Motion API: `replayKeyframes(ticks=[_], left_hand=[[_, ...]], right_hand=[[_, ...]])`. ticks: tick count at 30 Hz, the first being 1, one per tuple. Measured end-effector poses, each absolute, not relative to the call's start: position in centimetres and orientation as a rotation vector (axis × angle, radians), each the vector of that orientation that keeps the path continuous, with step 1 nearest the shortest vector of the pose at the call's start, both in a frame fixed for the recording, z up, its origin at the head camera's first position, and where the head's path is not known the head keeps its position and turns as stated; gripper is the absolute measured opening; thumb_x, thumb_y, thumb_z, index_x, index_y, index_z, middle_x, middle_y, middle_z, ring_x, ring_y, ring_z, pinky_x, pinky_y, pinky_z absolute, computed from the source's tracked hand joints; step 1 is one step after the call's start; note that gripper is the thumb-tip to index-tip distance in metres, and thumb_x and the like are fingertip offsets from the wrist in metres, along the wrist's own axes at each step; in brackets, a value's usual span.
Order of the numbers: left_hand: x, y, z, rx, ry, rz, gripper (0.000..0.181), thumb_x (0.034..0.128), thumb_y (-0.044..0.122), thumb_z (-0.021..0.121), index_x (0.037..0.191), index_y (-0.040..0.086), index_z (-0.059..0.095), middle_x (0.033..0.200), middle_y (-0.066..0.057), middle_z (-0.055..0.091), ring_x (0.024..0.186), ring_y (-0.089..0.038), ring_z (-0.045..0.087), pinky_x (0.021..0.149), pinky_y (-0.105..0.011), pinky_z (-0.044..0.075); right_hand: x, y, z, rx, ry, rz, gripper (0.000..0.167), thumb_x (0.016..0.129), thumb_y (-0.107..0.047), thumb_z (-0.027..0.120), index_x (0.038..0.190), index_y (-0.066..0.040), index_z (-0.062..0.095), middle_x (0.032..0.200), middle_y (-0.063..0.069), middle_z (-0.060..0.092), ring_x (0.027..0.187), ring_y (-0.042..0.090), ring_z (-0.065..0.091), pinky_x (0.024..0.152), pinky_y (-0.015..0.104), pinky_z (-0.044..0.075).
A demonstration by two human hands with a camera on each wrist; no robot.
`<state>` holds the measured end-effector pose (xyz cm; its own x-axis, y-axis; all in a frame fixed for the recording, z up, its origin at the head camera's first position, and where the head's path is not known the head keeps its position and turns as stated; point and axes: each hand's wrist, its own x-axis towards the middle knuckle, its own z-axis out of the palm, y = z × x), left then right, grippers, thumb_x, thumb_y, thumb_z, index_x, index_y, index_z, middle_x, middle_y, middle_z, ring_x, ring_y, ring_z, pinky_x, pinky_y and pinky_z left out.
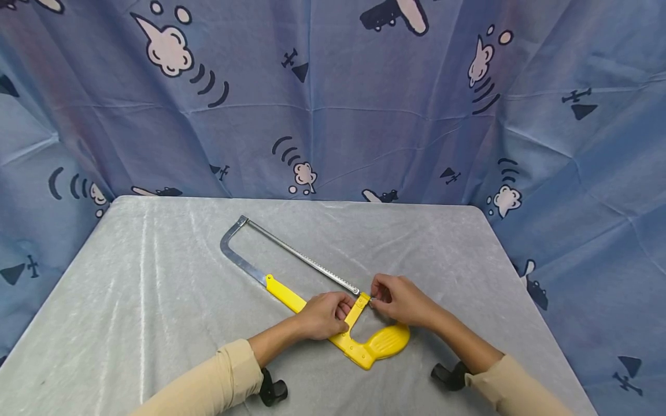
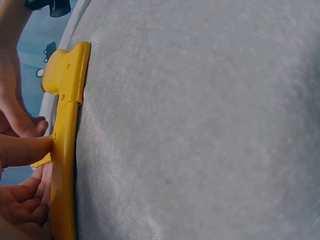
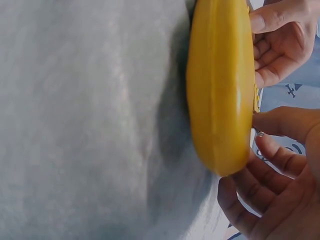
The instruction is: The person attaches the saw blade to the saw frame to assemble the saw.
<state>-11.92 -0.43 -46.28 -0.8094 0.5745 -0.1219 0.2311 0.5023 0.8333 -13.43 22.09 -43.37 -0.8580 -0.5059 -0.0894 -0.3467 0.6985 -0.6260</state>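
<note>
A hacksaw with a yellow frame [image 1: 286,295] and yellow handle [image 1: 388,341] lies diagonally on the grey cloth, its silver blade [image 1: 307,260] on the far side. My left hand [image 1: 324,316] grips the yellow frame near the front post, with the thumb on the frame's edge in the left wrist view. Just beyond the post, my right hand [image 1: 400,300] pinches the small metal screw [image 3: 259,132] between thumb and index finger. Seen in the right wrist view, the right hand's [image 3: 285,175] other fingers lie by the handle [image 3: 220,90].
The table [image 1: 156,260] has a wrinkled grey cover. A blue patterned curtain [image 1: 333,86] hangs behind it and at both sides. Black wrist cameras sit under the left wrist [image 1: 273,388] and right wrist [image 1: 450,376].
</note>
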Motion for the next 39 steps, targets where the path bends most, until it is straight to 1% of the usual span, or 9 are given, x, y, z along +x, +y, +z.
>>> replayKeyframes(ticks=[8,16,25,29,39], left_hand=[[-11.9,-0.43,-46.28,0.665,2.366,1.226,0.03,0.0757,-0.001,0.076,0.103,0.005,0.065,0.084,0.005,0.06,0.076,-0.004,0.055,0.073,-0.02,0.045],[-11.91,-0.44,-46.14,0.67,2.366,1.234,0.03,0.075,-0.002,0.075,0.102,0.005,0.065,0.083,0.005,0.06,0.076,-0.005,0.056,0.072,-0.02,0.045],[-11.88,-0.43,-46.13,0.655,2.356,1.233,0.03,0.0757,-0.002,0.076,0.103,0.004,0.065,0.084,0.004,0.06,0.076,-0.004,0.055,0.073,-0.02,0.046],[-11.91,-0.42,-46.19,0.653,2.355,1.229,0.031,0.0759,-0.001,0.076,0.104,0.004,0.065,0.084,0.004,0.06,0.076,-0.004,0.054,0.073,-0.02,0.046],[-11.89,-0.39,-46.18,0.651,2.351,1.224,0.031,0.0767,-0.001,0.076,0.105,0.004,0.065,0.085,0.004,0.06,0.078,-0.006,0.055,0.073,-0.02,0.046]], right_hand=[[-13.49,22.21,-43.17,-0.663,2.657,-0.91,0.008,0.089,-0.003,0.069,0.089,-0.008,0.062,0.077,-0.005,0.058,0.069,0.009,0.054,0.062,0.024,0.049],[-13.45,22.31,-43.48,-0.699,2.662,-0.882,0.013,0.089,-0.002,0.068,0.085,-0.012,0.061,0.075,-0.007,0.057,0.067,0.007,0.051,0.061,0.024,0.047],[-13.47,22.41,-43.78,-0.747,2.657,-0.834,0.016,0.081,0.003,0.068,0.086,-0.011,0.062,0.075,-0.008,0.057,0.067,0.006,0.053,0.062,0.024,0.048],[-13.44,22.4,-43.84,-0.766,2.662,-0.813,0.016,0.08,0.001,0.07,0.087,-0.011,0.062,0.075,-0.008,0.057,0.067,0.006,0.053,0.062,0.023,0.048],[-13.26,22.2,-43.72,-0.744,2.656,-0.812,0.01,0.081,-0.009,0.074,0.086,-0.009,0.065,0.074,-0.008,0.058,0.065,0.003,0.052,0.062,0.023,0.048]])
